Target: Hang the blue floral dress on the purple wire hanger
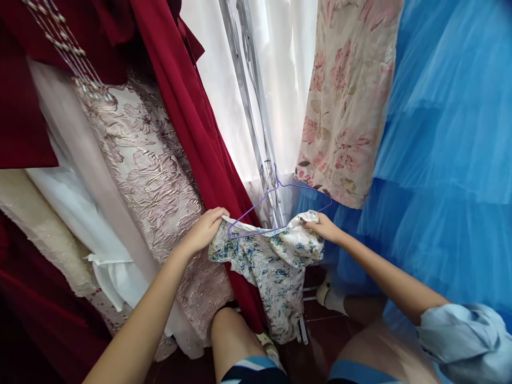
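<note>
A white dress with a blue and yellow floral print (276, 277) hangs stretched between my hands in the middle of the view. My left hand (208, 226) pinches its left shoulder edge. At the other shoulder, my right hand (324, 226) grips the cloth near the sleeve. A thin purple wire hanger (256, 205) lies at the dress's neckline, its lower bar across the front of the cloth and its hook pointing up. The hanger's right end shows above my right hand. My fingertips are partly hidden by the fabric.
Left of me hang a dark red gown (180, 96) and a pink embossed dress (140, 160). A pink floral dress (340, 106) and a blue tulle gown (448, 138) hang at the right. A metal rack post (244, 80) stands ahead, before a white curtain (288, 58).
</note>
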`<state>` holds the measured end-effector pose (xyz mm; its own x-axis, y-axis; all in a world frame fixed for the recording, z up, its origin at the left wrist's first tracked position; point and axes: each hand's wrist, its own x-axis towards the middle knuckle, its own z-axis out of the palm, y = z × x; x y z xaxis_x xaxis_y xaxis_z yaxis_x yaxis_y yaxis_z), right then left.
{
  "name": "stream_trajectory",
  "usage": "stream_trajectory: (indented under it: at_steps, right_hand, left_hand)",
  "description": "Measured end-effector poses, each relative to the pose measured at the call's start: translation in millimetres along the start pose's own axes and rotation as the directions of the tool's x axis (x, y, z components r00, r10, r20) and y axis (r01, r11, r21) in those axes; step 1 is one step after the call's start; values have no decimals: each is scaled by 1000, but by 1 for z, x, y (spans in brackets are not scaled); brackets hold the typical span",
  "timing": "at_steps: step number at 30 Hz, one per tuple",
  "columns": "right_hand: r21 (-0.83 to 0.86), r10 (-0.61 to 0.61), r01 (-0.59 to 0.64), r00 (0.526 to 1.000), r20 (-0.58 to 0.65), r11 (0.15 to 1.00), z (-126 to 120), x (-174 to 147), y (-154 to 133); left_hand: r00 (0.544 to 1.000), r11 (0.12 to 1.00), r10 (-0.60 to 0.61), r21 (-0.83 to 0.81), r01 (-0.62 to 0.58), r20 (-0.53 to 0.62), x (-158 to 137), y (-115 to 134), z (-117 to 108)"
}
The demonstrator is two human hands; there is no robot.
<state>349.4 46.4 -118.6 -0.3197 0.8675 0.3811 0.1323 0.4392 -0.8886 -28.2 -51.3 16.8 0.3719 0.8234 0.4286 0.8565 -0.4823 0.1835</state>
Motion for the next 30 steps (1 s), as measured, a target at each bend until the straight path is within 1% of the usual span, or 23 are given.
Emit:
stream_trajectory:
  at_steps: [2, 4, 7, 9, 11, 14, 16, 19, 21, 24, 27, 30]
  right_hand:
    - [37, 17, -18, 1000, 11, 999, -1, -4, -5]
    - [31, 24, -25, 1000, 10, 999, 1, -6, -9]
    - [-31, -1, 1, 1000, 17, 1000, 9, -5, -11]
    - [-52, -20, 21, 999, 30, 998, 16, -3, -10]
    - [-64, -32, 34, 999, 30, 997, 23, -1, -8]
    - [-69, -24, 26, 999, 22, 997, 27, -1, -7]
    - [-62, 5, -2, 999, 42, 998, 28, -2, -8]
    - [-35, 52, -49, 994, 98, 998, 29, -5, -12]
    - [-23, 61, -59, 992, 115, 998, 30, -7, -13]
    - [-68, 47, -41, 994, 97, 997, 31, -10, -13]
    - [-170, 21, -10, 998, 64, 985, 28, -10, -11]
    - [-237, 21, -8, 998, 52, 971, 27, -8, -11]
  left_hand:
    - [999, 999, 48, 10, -48, 11, 1, 3, -1]
    - [997, 995, 61, 76, -64, 51, -6, -2, 0]
    - [991, 975, 4, 219, -33, 133, -25, -16, 1]
    - [987, 953, -70, 301, 24, 144, -38, -22, -1]
    - [986, 929, -133, 361, 87, 105, -45, -22, -6]
    - [985, 917, -170, 370, 147, 29, -44, -7, -13]
    - [984, 932, -177, 315, 179, -36, -35, 6, -14]
    - [971, 955, -172, 212, 206, -166, -14, 24, -10]
    - [958, 961, -165, 182, 210, -234, 0, 29, -6]
    - [947, 954, -179, 189, 233, -266, 9, 26, -2]
    - [945, 948, -181, 209, 242, -271, -3, 18, -5]
    - [928, 943, -159, 225, 243, -338, -23, 16, -11]
